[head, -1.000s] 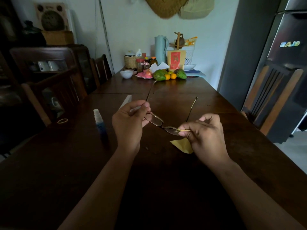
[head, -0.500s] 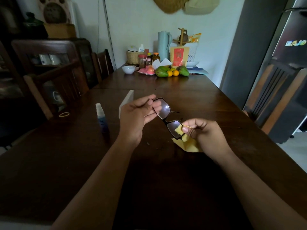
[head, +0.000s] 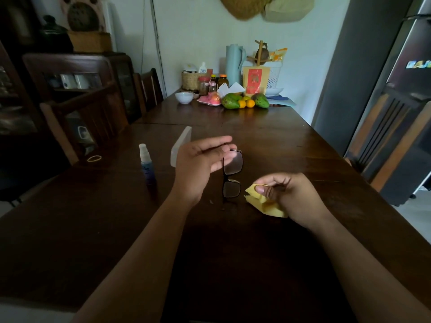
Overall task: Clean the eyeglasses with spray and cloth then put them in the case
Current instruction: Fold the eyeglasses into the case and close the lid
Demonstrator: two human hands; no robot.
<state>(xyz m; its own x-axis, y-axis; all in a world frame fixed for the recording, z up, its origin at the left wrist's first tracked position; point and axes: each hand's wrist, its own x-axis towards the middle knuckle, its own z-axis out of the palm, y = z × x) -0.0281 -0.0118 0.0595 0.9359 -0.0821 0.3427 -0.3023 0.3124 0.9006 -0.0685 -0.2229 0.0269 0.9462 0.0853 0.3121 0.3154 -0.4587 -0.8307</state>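
Dark-framed eyeglasses (head: 232,174) hang upright, one lens above the other, over the dark wooden table (head: 291,145). My left hand (head: 200,166) pinches them at the upper lens with thumb and fingertips. My right hand (head: 289,194) sits just right of the lower lens, apart from the frame, fingers closed on a crumpled yellow cloth (head: 265,203). A small blue spray bottle (head: 146,164) with a white top stands left of my left hand. A pale case (head: 180,146) lies behind my left hand, partly hidden by it.
A rubber band (head: 94,158) lies near the table's left edge. Fruit (head: 245,101), a white bowl (head: 184,97), jars and a jug crowd the far end. Wooden chairs (head: 88,108) line the left side, another chair (head: 391,134) stands right, beside a dark fridge.
The glasses have turned from lying across both hands to hanging vertically from my left hand. My right hand has let go of the frame and drawn slightly right with the cloth.
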